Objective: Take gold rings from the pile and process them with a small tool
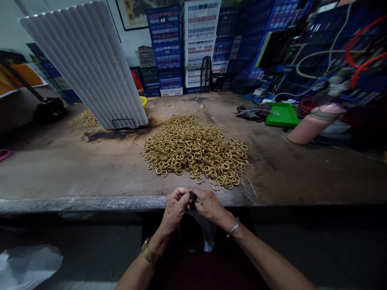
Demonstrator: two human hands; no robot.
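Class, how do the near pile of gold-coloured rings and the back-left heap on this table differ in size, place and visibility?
The near pile looks far larger than the back-left heap. The near pile lies just beyond the left hand and right hand; the back-left heap sits farther off. The near pile shows fully, while a ridged panel seems to hide part of the back-left heap. Both are loose, gold-coloured rings.

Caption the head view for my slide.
Left hand and right hand meet at a dark item before heaped golden rings.
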